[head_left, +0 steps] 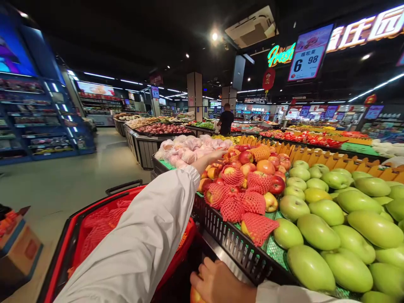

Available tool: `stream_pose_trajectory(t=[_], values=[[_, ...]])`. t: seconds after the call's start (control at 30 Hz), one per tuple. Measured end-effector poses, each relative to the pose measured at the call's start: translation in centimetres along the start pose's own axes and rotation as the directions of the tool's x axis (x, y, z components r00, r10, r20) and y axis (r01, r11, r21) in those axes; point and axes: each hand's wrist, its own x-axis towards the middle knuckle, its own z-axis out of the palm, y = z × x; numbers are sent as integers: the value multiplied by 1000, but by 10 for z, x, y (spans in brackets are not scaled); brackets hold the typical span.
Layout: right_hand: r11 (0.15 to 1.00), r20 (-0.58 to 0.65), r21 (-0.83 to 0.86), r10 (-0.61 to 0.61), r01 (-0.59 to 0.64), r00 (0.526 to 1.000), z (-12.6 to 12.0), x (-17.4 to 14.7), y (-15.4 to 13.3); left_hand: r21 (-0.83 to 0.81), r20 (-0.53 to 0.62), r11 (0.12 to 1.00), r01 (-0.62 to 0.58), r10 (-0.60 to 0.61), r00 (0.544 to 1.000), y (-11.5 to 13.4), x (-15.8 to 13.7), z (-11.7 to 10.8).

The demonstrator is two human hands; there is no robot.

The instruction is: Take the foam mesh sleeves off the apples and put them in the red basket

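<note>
My left hand, at the end of a white sleeve, stretches out over the far left side of a heap of red apples. Its fingers look extended, though their tips are small and blend in with the fruit. Several apples in front wear red foam nets. Low in the view, my right hand is closed around an apple, mostly covered by the fingers and the frame's bottom edge. That hand is beside the black slatted wall of the display.
A red shopping basket with red netting stands under my left arm. Large green fruits fill the right side. Bagged pink fruit lies beyond my left wrist. A person in dark clothes stands farther back. Cartons are at the lower left.
</note>
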Motion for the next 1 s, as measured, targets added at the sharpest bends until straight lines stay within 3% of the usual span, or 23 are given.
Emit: stream_pose_trajectory(t=[0.13, 0.2, 0.3, 0.43, 0.57, 0.67, 0.8, 0.9, 1.0], values=[[980, 291, 165, 62, -114, 955, -20, -4, -6, 75, 50, 994, -77, 74, 996, 1, -58, -34], [965, 402, 189, 92, -181, 911, -28, -7, -8, 230, 17, 965, -127, 126, 992, -7, -99, -54], [968, 519, 191, 38, -160, 854, -31, -10, -8, 506, -12, 857, -99, 121, 993, -31, -169, -75], [973, 619, 229, -164, 23, 768, -26, -14, -8, 669, -15, 740, 65, -74, 997, -75, -249, -74], [962, 645, 229, -263, 147, 718, -20, -19, -13, 699, 52, 690, 187, -310, 949, -116, -297, -52], [962, 636, 214, -270, 171, 723, -16, -23, -14, 711, 25, 651, 266, -402, 915, -133, -318, -32], [961, 567, 214, -267, 174, 780, -13, -25, -4, 757, -91, 586, 289, -344, 934, -130, -334, -21], [969, 546, 186, -240, 163, 803, -23, -13, 7, 800, -189, 531, 280, -219, 957, -107, -345, -27], [987, 446, 160, -70, -3, 892, -48, 12, 9, 837, -287, 499, 227, 45, 957, -85, -365, -37]])
